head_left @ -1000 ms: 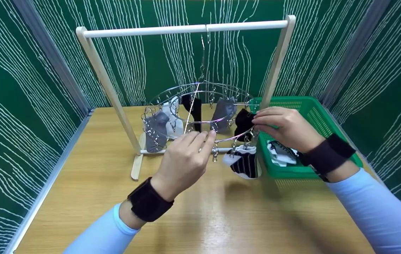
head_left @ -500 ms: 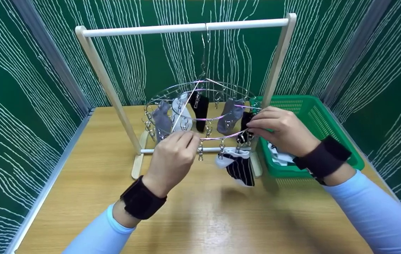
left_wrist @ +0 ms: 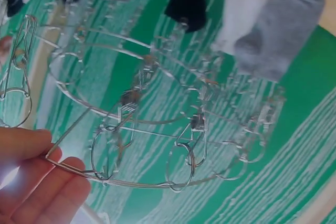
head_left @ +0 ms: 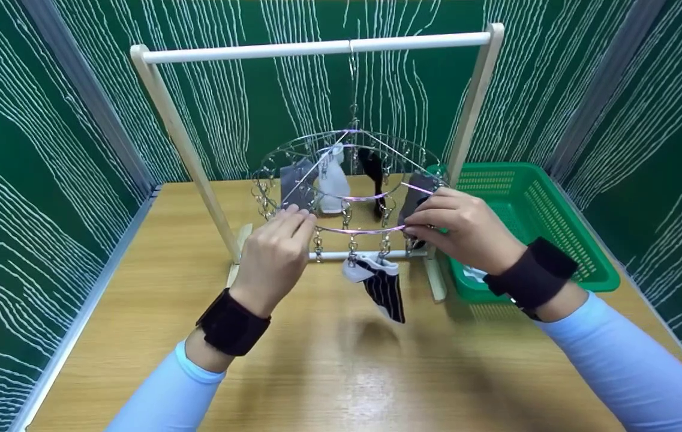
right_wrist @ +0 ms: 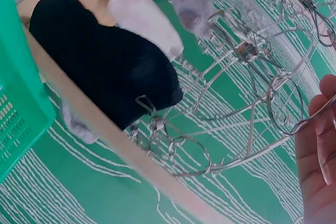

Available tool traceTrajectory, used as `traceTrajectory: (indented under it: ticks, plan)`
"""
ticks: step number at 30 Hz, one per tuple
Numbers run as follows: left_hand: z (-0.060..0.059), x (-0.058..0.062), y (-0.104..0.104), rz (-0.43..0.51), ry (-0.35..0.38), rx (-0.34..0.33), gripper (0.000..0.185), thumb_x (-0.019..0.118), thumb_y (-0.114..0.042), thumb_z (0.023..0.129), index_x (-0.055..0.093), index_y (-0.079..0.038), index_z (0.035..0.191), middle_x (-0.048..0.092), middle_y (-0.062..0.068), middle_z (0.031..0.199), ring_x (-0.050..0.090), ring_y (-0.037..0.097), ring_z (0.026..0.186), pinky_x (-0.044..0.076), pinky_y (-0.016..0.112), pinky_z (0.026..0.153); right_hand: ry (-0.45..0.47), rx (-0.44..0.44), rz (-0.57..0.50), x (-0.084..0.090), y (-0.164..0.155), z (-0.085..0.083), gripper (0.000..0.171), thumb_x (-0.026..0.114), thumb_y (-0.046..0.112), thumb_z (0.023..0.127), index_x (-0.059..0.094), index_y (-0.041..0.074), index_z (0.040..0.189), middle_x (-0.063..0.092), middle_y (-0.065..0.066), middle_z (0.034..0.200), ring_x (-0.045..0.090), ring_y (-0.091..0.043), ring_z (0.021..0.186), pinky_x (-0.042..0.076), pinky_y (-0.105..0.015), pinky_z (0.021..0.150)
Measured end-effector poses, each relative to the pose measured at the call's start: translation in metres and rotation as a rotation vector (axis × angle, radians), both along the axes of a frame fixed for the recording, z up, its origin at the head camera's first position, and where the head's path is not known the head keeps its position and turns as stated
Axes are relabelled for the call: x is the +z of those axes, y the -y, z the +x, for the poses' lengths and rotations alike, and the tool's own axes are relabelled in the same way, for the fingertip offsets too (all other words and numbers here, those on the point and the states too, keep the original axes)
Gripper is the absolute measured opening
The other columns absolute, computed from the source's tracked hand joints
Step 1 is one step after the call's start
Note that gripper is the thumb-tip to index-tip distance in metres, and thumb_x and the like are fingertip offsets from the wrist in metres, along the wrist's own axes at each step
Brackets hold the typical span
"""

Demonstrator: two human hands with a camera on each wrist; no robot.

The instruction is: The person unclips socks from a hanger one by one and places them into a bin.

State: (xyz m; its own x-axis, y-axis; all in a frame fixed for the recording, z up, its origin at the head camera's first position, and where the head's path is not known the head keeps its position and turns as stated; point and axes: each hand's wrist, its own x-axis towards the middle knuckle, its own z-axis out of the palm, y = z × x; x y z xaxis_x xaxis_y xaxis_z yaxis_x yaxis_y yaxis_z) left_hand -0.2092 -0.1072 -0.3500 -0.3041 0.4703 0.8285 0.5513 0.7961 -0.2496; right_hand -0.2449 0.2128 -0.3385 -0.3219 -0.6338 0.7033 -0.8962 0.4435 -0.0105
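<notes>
Item: round wire sock hanger (head_left: 349, 180), hung at frame centre from the wooden rail (head_left: 317, 48). Outer ring pinched by left hand (head_left: 275, 255) and right hand (head_left: 466, 228) at its lower edge. Judged light, springy, free-swinging; best held by the rim. Striped sock (head_left: 379, 285) dangles below. Basket (head_left: 532, 222) contents are mostly hidden.

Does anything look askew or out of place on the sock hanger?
Nothing is damaged or spilled. The round clip hanger sits slightly tilted while the left hand and right hand pinch its outer ring; the striped sock hangs slanted from front clips.
</notes>
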Motion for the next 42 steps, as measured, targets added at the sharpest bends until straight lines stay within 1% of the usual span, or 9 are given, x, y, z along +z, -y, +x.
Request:
traceTrajectory:
  ticks: [5,10,17,24,27,31,35,39,42]
  plan:
    - [-0.008,-0.002,0.007,0.039,0.029,0.011,0.012,0.078,0.008,0.09,0.081,0.003,0.101,0.083,0.018,0.1,0.083,0.033,0.096,0.068,0.042,0.087,-0.001,-0.013,0.021,-0.001,0.008,0.001,0.014,0.09,0.003,0.086,0.083,0.004,0.098,0.081,-0.01,0.091,0.069,-0.025,0.083,0.06,-0.038,0.068]
    - [-0.015,-0.005,0.017,0.076,0.062,0.002,0.013,0.073,0.013,0.09,0.079,0.006,0.1,0.082,0.021,0.101,0.082,0.035,0.1,0.067,0.043,0.092,0.006,-0.013,0.025,-0.001,0.011,-0.001,0.013,0.09,0.007,0.087,0.083,0.003,0.097,0.081,-0.01,0.09,0.072,-0.025,0.082,0.062,-0.039,0.069]
    - [-0.022,-0.007,0.029,0.115,0.103,-0.016,0.013,0.073,0.012,0.092,0.078,0.008,0.103,0.081,0.023,0.104,0.081,0.038,0.102,0.067,0.042,0.092,0.012,0.012,0.034,0.0,0.012,-0.001,0.012,0.09,0.004,0.086,0.083,0.003,0.096,0.08,-0.009,0.089,0.068,-0.023,0.078,0.06,-0.036,0.066]
    - [-0.022,-0.006,0.032,0.112,0.142,0.002,0.011,0.072,0.009,0.096,0.078,0.008,0.105,0.081,0.023,0.105,0.081,0.037,0.103,0.067,0.041,0.092,-0.019,0.002,0.031,0.001,0.017,0.001,0.011,0.089,0.005,0.088,0.08,0.004,0.093,0.077,-0.008,0.087,0.068,-0.023,0.079,0.06,-0.038,0.069]
    - [-0.02,-0.005,0.032,0.121,0.169,0.013,0.018,0.07,0.013,0.095,0.077,0.009,0.11,0.08,0.025,0.111,0.08,0.039,0.107,0.065,0.044,0.097,-0.016,-0.006,0.04,0.003,0.018,0.002,0.011,0.089,0.006,0.089,0.08,0.004,0.093,0.077,-0.009,0.087,0.068,-0.024,0.08,0.061,-0.038,0.07]
    - [-0.014,-0.004,0.03,0.15,0.198,0.025,0.031,0.067,0.018,0.088,0.075,0.009,0.117,0.078,0.026,0.118,0.077,0.04,0.114,0.062,0.048,0.105,-0.01,-0.015,0.049,0.005,0.019,0.003,0.01,0.089,0.006,0.089,0.08,0.004,0.093,0.078,-0.009,0.086,0.068,-0.024,0.079,0.061,-0.037,0.07]
    - [-0.004,-0.004,0.025,0.205,0.18,-0.023,0.032,0.067,0.013,0.085,0.073,0.008,0.116,0.078,0.025,0.115,0.076,0.04,0.109,0.062,0.052,0.103,-0.006,-0.019,0.05,0.006,0.019,0.003,0.009,0.089,0.006,0.089,0.08,0.004,0.093,0.078,-0.009,0.087,0.069,-0.025,0.08,0.062,-0.038,0.071]
    - [0.008,-0.006,0.014,0.265,0.153,-0.129,0.022,0.071,0.006,0.087,0.072,0.006,0.109,0.078,0.021,0.103,0.074,0.035,0.094,0.065,0.047,0.088,0.0,-0.028,0.054,0.007,0.019,0.003,0.01,0.089,0.007,0.089,0.081,0.004,0.093,0.078,-0.009,0.086,0.068,-0.025,0.079,0.062,-0.037,0.069]
    - [0.016,-0.006,0.005,0.3,0.173,-0.23,0.015,0.075,0.003,0.089,0.071,0.004,0.103,0.077,0.017,0.096,0.073,0.029,0.085,0.065,0.04,0.078,0.002,-0.033,0.056,0.007,0.019,0.003,0.01,0.09,0.007,0.089,0.081,0.003,0.093,0.078,-0.01,0.086,0.067,-0.025,0.078,0.061,-0.036,0.067]
